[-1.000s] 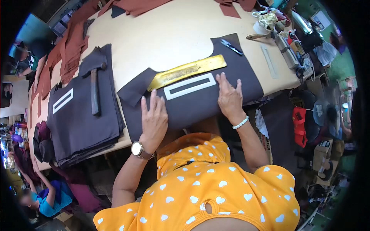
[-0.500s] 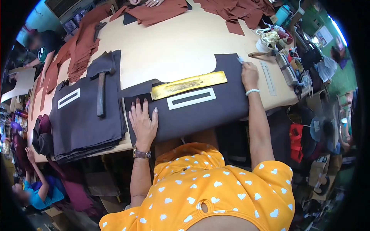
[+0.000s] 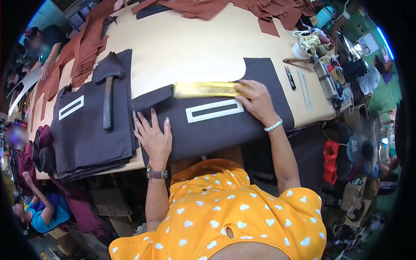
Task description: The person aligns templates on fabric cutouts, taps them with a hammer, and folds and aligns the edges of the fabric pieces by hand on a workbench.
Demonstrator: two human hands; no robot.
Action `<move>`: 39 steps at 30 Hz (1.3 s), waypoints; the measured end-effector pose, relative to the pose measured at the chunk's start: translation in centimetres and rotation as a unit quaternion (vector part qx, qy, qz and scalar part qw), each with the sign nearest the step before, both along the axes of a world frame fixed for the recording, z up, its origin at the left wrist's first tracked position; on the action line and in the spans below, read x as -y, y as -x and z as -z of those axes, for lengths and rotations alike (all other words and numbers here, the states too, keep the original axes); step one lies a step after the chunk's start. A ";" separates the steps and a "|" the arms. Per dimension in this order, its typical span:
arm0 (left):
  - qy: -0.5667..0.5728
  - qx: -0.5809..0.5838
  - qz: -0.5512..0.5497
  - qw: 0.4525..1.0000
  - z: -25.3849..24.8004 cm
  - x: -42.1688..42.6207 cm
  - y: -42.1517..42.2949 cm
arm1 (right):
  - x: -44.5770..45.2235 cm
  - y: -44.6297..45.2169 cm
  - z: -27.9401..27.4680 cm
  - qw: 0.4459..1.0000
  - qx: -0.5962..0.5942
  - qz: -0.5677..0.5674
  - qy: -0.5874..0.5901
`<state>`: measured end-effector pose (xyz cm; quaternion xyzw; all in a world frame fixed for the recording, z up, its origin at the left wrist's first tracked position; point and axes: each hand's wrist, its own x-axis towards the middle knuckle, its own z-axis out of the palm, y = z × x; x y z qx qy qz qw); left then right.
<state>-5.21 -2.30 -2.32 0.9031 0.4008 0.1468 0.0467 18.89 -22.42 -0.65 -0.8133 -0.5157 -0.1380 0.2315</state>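
Observation:
My left hand [image 3: 155, 141] lies flat with fingers spread on a dark cut sheet [image 3: 208, 136] at the table's front edge. Closed around the right end of a yellow bar [image 3: 203, 89] is my right hand [image 3: 258, 102]; the bar is slightly blurred. Just below the bar, a white rectangular frame [image 3: 190, 115] rests on the sheet. A pen-like tool [image 3: 290, 78] lies on the table right of the sheet, beside a clear ruler-like strip [image 3: 305, 89]. To the left, a hammer [image 3: 108, 102] and another white frame [image 3: 71, 107] sit on a stack of dark sheets [image 3: 93, 143].
Reddish-brown pieces [image 3: 89, 43] lie along the table's left and far edges. A brush [image 3: 299, 60], a white container [image 3: 300, 51] and a grey box [image 3: 325, 80] stand at the right. Two people are at the left, one with a hand [image 3: 44, 71] near the table edge.
My right hand has put the pen-like tool down on the table right of the sheet, moved left and taken hold of the yellow bar. My left hand has stayed on the sheet.

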 end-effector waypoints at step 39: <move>-0.188 0.215 0.017 0.958 -10.4 -19.3 9.7 | -12.2 -0.4 0.0 0.934 -0.251 0.018 -0.253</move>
